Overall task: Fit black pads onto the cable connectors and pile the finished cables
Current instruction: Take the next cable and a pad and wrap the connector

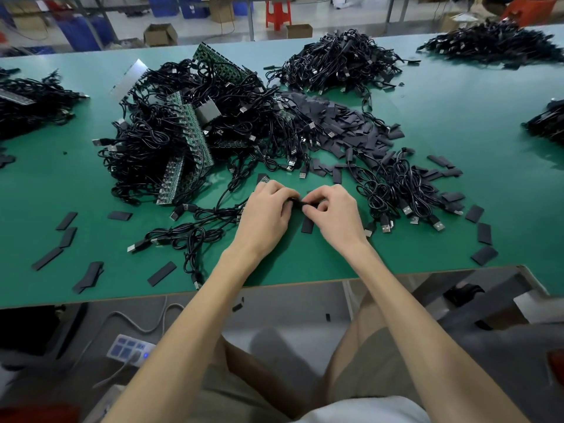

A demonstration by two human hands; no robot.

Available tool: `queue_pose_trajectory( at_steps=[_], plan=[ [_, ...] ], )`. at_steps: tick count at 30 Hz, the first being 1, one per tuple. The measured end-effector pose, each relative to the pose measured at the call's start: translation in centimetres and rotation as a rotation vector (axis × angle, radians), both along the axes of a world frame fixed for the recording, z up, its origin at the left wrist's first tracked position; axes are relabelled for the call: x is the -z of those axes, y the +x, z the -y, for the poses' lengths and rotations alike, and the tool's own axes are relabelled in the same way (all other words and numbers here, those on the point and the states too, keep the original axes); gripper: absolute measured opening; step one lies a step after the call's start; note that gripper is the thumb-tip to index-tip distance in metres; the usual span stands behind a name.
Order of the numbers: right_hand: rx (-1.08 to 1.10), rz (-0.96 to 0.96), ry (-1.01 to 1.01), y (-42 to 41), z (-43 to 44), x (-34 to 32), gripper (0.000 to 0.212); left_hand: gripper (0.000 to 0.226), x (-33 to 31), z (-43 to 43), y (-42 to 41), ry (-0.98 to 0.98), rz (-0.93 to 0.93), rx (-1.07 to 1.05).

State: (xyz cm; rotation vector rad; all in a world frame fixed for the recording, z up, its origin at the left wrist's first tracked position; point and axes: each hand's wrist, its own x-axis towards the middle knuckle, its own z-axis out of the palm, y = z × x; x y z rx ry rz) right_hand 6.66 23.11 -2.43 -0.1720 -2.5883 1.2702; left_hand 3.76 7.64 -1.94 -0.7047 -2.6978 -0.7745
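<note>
My left hand (pixel 268 209) and my right hand (pixel 332 210) meet over the green table (pixel 305 264), both pinching one small black piece (pixel 300 203) between the fingertips. I cannot tell where connector ends and pad begins. A black cable (pixel 222 209) runs left from my left hand. A loose black pad (pixel 307 225) lies just under my right hand. A heap of black pads (pixel 345 123) lies behind. A tangle of black USB cables with green circuit strips (pixel 183 129) sits to the left, and a smaller cable bunch (pixel 399 190) to the right.
More cable piles lie at the back (pixel 338 62), far right (pixel 494 44) and far left (pixel 27 102). Single pads are scattered near the front edge (pixel 161 273) and on the right (pixel 484 254). A power strip (pixel 128 351) lies on the floor below.
</note>
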Motion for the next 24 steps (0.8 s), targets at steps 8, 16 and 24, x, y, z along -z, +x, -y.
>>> queue_pose_trajectory(
  at_steps=[8, 16, 24],
  plan=[
    [0.037, -0.081, -0.256, -0.20, -0.52, 0.57, 0.008, 0.023, -0.25, -0.13, 0.34, -0.022, -0.048, 0.042],
    [0.034, -0.071, -0.391, -0.03, -0.63, 0.52, 0.002, 0.039, 0.15, 0.42, -0.15, -0.101, -0.043, -0.425],
    [-0.021, -0.048, -0.360, 0.09, -0.66, 0.47, 0.009, 0.025, 0.70, 0.46, -0.46, -0.130, -0.030, -0.425]
  ],
)
